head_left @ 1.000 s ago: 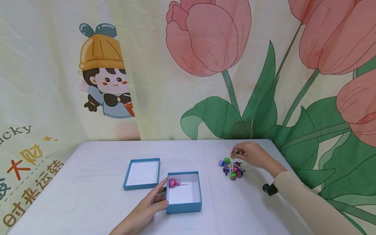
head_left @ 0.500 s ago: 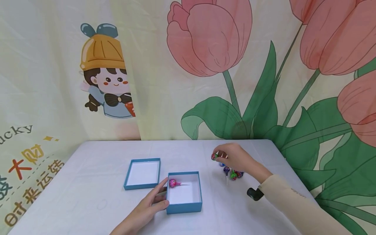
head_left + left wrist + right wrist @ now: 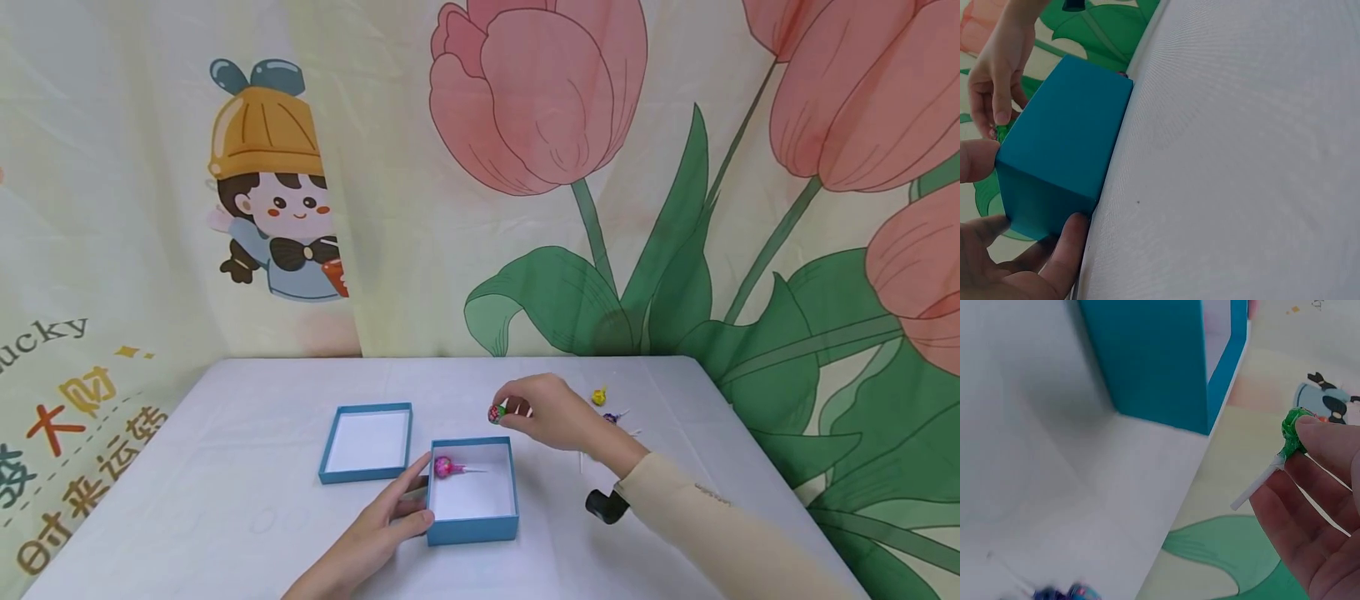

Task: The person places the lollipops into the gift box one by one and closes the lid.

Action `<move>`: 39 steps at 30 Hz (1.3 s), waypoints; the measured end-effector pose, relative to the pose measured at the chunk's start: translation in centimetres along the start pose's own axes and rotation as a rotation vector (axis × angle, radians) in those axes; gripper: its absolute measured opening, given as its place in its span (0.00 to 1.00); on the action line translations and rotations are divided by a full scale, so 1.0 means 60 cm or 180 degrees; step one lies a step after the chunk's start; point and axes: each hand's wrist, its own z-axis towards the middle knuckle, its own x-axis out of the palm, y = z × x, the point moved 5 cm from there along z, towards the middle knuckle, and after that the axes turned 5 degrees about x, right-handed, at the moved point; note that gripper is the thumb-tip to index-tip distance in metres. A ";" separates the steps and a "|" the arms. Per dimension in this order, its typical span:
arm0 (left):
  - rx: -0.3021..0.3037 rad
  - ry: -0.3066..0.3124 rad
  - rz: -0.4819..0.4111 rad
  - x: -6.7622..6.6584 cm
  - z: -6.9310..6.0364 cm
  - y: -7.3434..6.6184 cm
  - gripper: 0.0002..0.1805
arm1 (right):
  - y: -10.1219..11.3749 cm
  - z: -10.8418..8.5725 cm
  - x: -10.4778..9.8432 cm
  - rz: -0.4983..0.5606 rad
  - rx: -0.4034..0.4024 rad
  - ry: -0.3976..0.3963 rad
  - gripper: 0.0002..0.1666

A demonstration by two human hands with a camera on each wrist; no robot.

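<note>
My right hand point(image 3: 551, 408) pinches a lollipop point(image 3: 1294, 434) in a green and red wrapper between thumb and fingers, above the table just behind the box. Its short white stick points down and away from the hand in the right wrist view. My left hand point(image 3: 382, 517) holds the left side of an open blue box point(image 3: 474, 531), thumb by the front corner and fingers along the wall. Inside the box, near its left wall, lies a pink lollipop point(image 3: 445, 467), stick pointing right. The left wrist view shows the blue outer walls point(image 3: 1072, 125) between thumb and fingers.
A blue lid point(image 3: 365, 479) lies inside up, left of and behind the box. On the right of the table are a yellow lollipop point(image 3: 598, 397) and a dark purple one point(image 3: 611, 418); my right forearm hides others. A black wrist device point(image 3: 606, 506) hangs under the right sleeve.
My right hand has carried the green and red lollipop leftward from the pile to behind the box. A yellow lollipop now shows at the pile. The left hand and box stay put.
</note>
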 end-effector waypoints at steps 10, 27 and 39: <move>0.0003 0.0052 -0.0032 -0.001 0.002 0.002 0.42 | 0.043 0.019 0.046 0.0065 -0.0082 0.0180 0.12; 0.0059 0.0109 -0.0064 -0.002 -0.002 0.001 0.42 | 0.057 0.022 0.106 -0.0055 -0.0151 0.0357 0.13; 0.0097 0.0123 -0.0105 -0.002 -0.003 0.003 0.42 | 0.063 0.022 0.144 -0.0283 -0.0326 0.0322 0.15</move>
